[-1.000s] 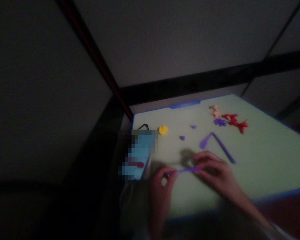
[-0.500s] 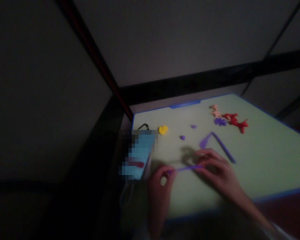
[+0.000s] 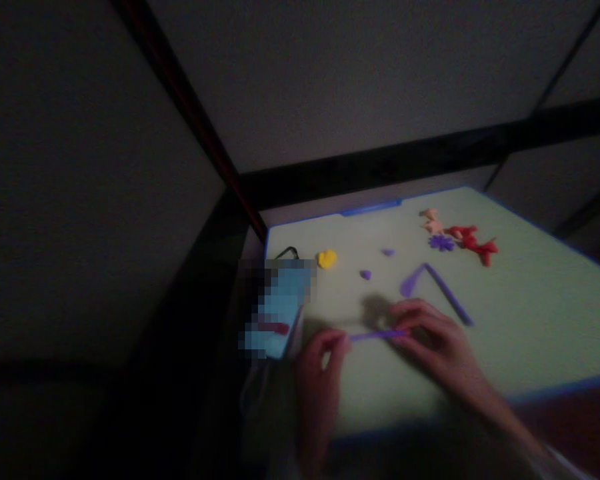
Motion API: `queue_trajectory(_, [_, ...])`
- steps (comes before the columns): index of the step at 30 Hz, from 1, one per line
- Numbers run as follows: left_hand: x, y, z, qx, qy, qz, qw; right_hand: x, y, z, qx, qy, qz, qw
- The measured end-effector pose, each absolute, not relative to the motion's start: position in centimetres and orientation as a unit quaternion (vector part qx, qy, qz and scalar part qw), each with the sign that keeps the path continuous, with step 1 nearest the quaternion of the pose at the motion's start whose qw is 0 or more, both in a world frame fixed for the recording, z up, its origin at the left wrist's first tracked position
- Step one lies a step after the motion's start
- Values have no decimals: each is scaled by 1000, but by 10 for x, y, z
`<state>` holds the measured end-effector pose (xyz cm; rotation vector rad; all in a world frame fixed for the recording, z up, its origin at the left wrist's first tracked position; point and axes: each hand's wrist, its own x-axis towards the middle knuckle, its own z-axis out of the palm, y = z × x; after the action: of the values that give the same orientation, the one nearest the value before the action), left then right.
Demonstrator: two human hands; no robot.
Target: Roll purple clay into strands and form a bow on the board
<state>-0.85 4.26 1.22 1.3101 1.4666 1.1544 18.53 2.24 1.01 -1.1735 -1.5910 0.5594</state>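
A thin purple strip [image 3: 373, 335], which looks like modelling clay, is stretched level between my two hands. My left hand [image 3: 320, 373] pinches its left end between thumb and forefinger. At the other end, the thumb and fingers of my right hand [image 3: 437, 340] are closed on it. Just beyond my right hand lie a purple piece with a wide flat end [image 3: 413, 280] and a long purple bar [image 3: 449, 295], meeting at an angle. Two small purple lumps, one nearer [image 3: 366, 274] and one farther [image 3: 389, 252], rest on the pale tabletop [image 3: 530, 320].
A yellow lump [image 3: 327, 259] sits at the back left, near a blurred light-blue object [image 3: 283, 300] at the table's left edge. Farther right are a purple flower shape [image 3: 441, 243], pink pieces [image 3: 433, 225] and red pieces [image 3: 473, 243]. A wall panel [image 3: 380, 87] stands behind the table.
Both hands keep their pinch on the purple strip. My left fingers have shifted slightly, so the strip's left tip is now hidden. The pieces on the table lie as before.
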Motion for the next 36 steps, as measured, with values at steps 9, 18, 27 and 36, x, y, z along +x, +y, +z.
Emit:
queue_trajectory(9, [-4,40,13,526,529,452,490,176,21,14,-445,-686,256,515])
queue_trajectory(18, [1,38,19,548,511,433,501,175,22,17,-421,-703,271,505])
queue_trajectory(27, [0,38,19,559,513,427,492,176,22,15,-425,-713,271,487])
queue_trajectory(36, [1,37,16,567,515,429,479,174,21,16,-423,-713,260,495])
